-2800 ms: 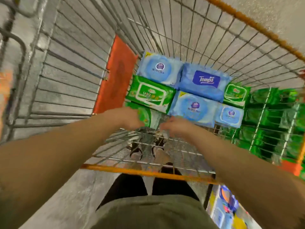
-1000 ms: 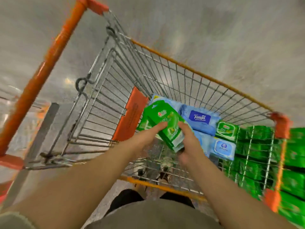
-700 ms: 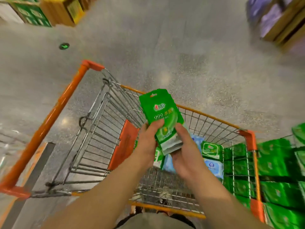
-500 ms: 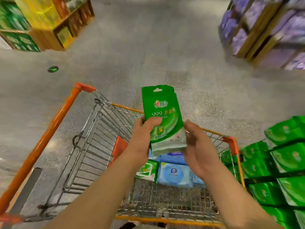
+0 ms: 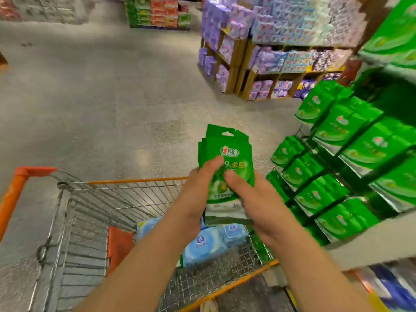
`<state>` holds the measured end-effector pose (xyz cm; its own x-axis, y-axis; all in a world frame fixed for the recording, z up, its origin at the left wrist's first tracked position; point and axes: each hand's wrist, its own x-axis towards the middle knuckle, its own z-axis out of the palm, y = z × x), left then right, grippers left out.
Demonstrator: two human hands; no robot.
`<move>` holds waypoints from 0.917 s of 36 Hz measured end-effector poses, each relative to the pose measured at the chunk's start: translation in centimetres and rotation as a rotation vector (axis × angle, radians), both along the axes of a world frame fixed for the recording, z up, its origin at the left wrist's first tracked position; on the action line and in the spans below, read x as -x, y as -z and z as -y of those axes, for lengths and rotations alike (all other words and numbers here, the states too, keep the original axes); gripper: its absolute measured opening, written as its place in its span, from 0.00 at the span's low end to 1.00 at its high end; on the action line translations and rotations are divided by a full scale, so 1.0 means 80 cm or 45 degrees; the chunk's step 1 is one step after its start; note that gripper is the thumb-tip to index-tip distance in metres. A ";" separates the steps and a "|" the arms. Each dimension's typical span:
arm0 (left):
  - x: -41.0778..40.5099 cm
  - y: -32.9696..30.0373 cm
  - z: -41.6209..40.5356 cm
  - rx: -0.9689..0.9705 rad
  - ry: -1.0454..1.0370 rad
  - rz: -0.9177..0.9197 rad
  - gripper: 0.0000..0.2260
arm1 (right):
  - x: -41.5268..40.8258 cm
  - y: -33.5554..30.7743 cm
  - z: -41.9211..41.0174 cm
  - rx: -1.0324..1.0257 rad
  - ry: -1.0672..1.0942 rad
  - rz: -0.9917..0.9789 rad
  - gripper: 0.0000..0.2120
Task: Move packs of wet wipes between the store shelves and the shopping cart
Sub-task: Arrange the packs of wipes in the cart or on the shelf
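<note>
Holding green wipes pack [image 5: 227, 167]: left hand [image 5: 198, 194] & right hand [image 5: 258, 206] both pinch it; slick film may slip en route to shelf [image 5: 351, 154] at 3 o'clock.

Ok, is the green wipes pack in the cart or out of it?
Out. Both the left hand and right hand grip the green pack upright above the cart.

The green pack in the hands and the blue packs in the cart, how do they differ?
The green pack is held upright above the shopping cart by the left hand and right hand; the blue packs lie flat inside it. The green pack is slim with a hang hole; the blue packs look puffier, with round labels. Both are soft packets.
</note>
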<state>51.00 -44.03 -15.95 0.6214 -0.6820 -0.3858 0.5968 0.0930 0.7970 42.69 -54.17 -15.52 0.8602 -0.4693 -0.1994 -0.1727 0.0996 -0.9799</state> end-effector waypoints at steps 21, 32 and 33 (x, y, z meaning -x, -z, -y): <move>0.321 -0.086 0.130 0.025 0.863 0.154 0.16 | 0.366 -0.060 0.062 -0.077 0.994 0.129 0.17; 0.582 -0.106 0.181 0.006 1.320 0.072 0.15 | 0.639 -0.075 0.057 -0.078 1.426 0.187 0.11; 0.602 -0.105 0.190 0.017 1.368 0.088 0.16 | 0.658 -0.075 0.056 -0.091 1.454 0.193 0.12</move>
